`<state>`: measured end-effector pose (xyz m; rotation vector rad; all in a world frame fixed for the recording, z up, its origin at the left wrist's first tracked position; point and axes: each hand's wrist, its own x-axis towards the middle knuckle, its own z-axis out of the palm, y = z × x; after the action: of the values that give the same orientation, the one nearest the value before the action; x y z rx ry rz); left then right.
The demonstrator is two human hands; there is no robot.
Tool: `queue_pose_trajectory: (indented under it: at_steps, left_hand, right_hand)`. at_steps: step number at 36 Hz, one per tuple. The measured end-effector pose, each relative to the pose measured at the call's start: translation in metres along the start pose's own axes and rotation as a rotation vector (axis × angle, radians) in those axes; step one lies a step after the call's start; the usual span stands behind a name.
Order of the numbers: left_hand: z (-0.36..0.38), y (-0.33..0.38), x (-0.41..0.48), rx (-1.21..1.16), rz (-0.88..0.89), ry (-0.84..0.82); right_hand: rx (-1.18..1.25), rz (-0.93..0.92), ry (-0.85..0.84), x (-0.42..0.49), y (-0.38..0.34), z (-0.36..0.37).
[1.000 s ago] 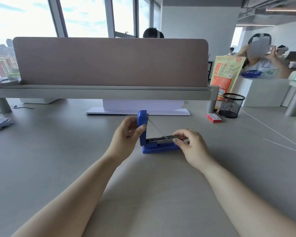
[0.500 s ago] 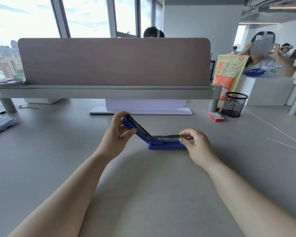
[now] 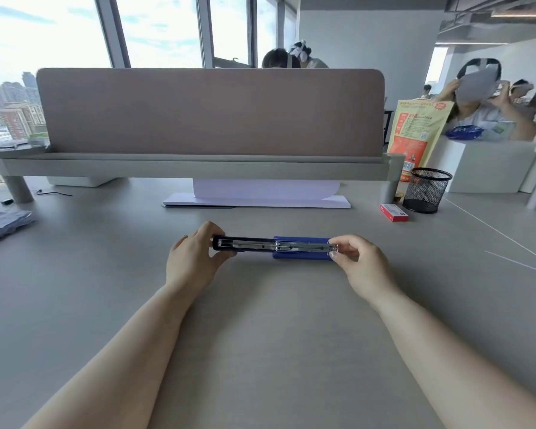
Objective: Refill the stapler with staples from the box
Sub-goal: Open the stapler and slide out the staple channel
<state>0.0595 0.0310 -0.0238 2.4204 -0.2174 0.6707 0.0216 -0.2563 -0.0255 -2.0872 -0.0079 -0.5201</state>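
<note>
A blue stapler (image 3: pixel 302 249) lies on the grey desk, swung fully open into one flat line, its metal staple channel facing up. My left hand (image 3: pixel 192 258) grips the folded-back top arm at the left end. My right hand (image 3: pixel 358 261) pinches the right end of the staple channel between thumb and fingers. The small red staple box (image 3: pixel 394 212) lies shut on the desk far to the right, well away from both hands.
A black mesh pen cup (image 3: pixel 426 190) stands behind the staple box. A white stand base (image 3: pixel 256 201) sits under the desk divider (image 3: pixel 211 113). An orange bag (image 3: pixel 415 134) leans at the right. Folded grey cloth (image 3: pixel 3 224) lies at the left edge. People sit behind and right.
My left hand has swung the stapler's top arm from upright back and down until it lies flat to the left. My right hand kept hold of the channel's right end.
</note>
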Motion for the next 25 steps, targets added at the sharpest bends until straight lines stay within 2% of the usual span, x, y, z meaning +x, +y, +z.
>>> queue_pose_trajectory:
  at_steps: [10,17,25]
  left_hand:
    - [0.001,-0.001,0.002,0.069,-0.069,0.002]
    - [0.001,-0.002,0.005,0.092,-0.178,-0.084]
    - [0.001,-0.002,0.006,0.172,-0.199,-0.151]
  right_hand:
    - [-0.328,-0.011,-0.106,-0.001,-0.002,0.003]
    - [-0.515,0.003,-0.204,-0.003,-0.007,0.004]
    - [-0.569,0.004,-0.230,-0.008,-0.014,0.003]
